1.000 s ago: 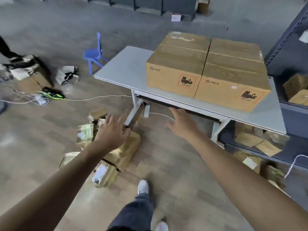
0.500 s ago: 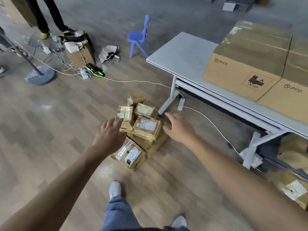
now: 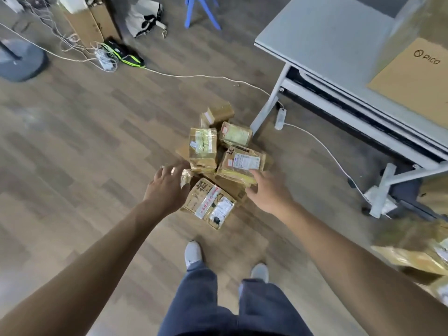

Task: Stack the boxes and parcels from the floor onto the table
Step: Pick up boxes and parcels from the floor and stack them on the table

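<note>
A heap of several small brown taped parcels lies on the wooden floor by the table leg. The nearest parcel (image 3: 209, 206) carries white labels and red tape. Behind it lie a labelled parcel (image 3: 240, 164) on the right and a taped one (image 3: 203, 149) on the left. My left hand (image 3: 166, 187) hovers at the heap's left edge, fingers spread, holding nothing. My right hand (image 3: 268, 190) reaches the right side, fingertips at the labelled parcel's near edge, not closed on it. The grey table (image 3: 322, 35) stands at the upper right with a large PICO carton (image 3: 414, 76) on it.
A white cable (image 3: 322, 146) and power strip (image 3: 280, 118) trail from the table leg. At the upper left are a floor-stand base (image 3: 20, 63), tangled cables, a cardboard box (image 3: 91, 20) and a shoe (image 3: 126, 55). A blue chair (image 3: 201, 8) stands behind. More parcels (image 3: 417, 258) lie lower right.
My view has tilted down from the table to the floor heap. Both hands have dropped toward the parcels and spread to either side of them.
</note>
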